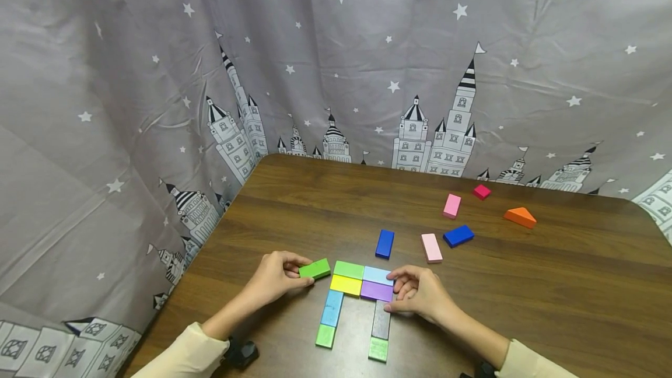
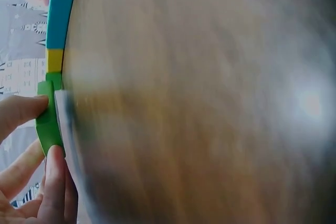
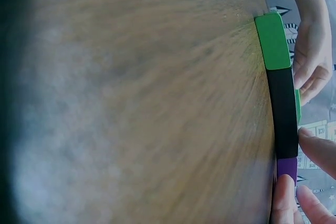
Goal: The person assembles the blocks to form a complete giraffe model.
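The bright green block (image 1: pixel 315 270) is sitting between the thumb and fingers of the left hand (image 1: pixel 278 276), just left of the yellow block (image 1: pixel 346 286) and slightly beyond it. Its right end is standing just apart from the flat green block (image 1: pixel 349 269), which is touching the yellow block's far side. The left hand is pinching narrowly, with its grip only as wide as the block; whether the block is touching the table (image 1: pixel 315 197), I cannot tell.

Right of the yellow block, the right hand (image 1: pixel 422 293) is bending its fingers beside the right ends of the light-blue block (image 1: pixel 377 275) and the purple block (image 1: pixel 375 291). Its thumb is resting by the dark block (image 1: pixel 381 319), moderately apart from the index finger; whether it is pinching anything, I cannot tell. The purple block is lying against the yellow block's right end.

The blocks are showing smooth, evenly coloured faces and straight edges. The mid-blue block (image 1: pixel 332 307), running toward the person from the yellow block's near edge, is bearing small dark marks. Well beyond and right of the yellow block, the orange block (image 1: pixel 520 217) is showing a triangular shape. The brown tabletop is showing wood grain.
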Demonstrator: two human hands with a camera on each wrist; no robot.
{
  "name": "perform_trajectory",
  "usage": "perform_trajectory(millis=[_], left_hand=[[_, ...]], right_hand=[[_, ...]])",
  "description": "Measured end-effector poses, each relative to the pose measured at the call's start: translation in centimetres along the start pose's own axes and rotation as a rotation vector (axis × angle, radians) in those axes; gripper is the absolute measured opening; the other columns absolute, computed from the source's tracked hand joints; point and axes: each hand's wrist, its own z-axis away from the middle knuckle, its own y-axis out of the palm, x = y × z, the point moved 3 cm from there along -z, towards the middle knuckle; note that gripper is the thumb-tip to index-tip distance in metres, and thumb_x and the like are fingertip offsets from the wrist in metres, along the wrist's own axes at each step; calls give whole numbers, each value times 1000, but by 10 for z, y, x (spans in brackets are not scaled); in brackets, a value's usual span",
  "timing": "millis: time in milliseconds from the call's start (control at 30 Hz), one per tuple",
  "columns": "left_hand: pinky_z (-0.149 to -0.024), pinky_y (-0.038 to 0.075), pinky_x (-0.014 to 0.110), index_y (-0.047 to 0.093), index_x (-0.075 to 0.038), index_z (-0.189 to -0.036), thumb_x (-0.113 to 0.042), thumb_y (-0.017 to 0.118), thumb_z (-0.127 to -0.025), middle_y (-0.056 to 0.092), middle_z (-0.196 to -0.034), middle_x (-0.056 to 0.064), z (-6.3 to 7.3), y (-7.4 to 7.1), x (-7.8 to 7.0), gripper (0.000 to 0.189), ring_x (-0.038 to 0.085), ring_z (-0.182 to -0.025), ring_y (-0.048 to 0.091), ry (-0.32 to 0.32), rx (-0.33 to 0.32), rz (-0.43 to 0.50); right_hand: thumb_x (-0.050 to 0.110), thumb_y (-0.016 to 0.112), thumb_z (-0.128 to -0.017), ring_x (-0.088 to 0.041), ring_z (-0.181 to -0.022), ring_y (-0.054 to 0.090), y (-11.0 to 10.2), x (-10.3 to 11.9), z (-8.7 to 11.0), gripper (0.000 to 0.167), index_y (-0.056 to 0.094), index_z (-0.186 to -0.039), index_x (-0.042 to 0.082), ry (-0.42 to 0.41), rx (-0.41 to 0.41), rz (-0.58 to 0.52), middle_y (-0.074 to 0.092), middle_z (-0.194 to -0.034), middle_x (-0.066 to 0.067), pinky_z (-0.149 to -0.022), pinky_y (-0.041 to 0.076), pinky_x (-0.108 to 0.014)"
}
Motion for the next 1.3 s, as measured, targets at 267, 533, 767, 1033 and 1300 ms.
perform_trajectory(millis=[267, 533, 767, 1033, 1300], left_hand=[[-63, 56, 22, 76, 1, -99, -6, 87, -75, 73, -88, 6, 0, 6, -5, 28, 13, -73, 65, -9, -10, -5], [-63, 55, 21, 76, 1, -98, -5, 88, -74, 72, -87, 6, -1, 6, -7, 28, 15, -73, 65, -4, -14, -2], [-63, 54, 21, 76, 0, -98, -5, 88, -73, 72, -87, 5, -1, 6, -9, 28, 15, -74, 64, -4, -9, -13], [-64, 54, 22, 76, -1, -96, -5, 89, -72, 71, -86, 5, 0, 7, -8, 28, 14, -73, 63, 3, 2, -40], [-65, 56, 25, 75, 0, -96, -6, 90, -71, 71, -85, 6, 1, 6, -10, 29, 15, -74, 63, 9, 28, -43]], right_hand=[[-6, 89, -66, -9, -62, 61, 1, 1, 0, 48, 65, -107, -13, 0, -2, -6, 63, -81, -14, -56, 54, -21], [-6, 89, -66, -9, -62, 61, 0, 1, 0, 48, 65, -107, -13, 3, -5, -9, 63, -80, -13, -56, 54, -21], [-6, 89, -66, -9, -62, 61, -1, 2, 0, 47, 65, -106, -14, -6, -4, 0, 63, -80, -13, -56, 54, -20], [-6, 89, -66, -9, -62, 60, -1, 2, 0, 47, 65, -106, -13, 1, -2, 4, 63, -80, -13, -56, 54, -20], [-6, 89, -66, -9, -62, 60, 0, 2, 0, 48, 65, -106, -13, 6, -1, -6, 63, -80, -13, -56, 54, -20]])
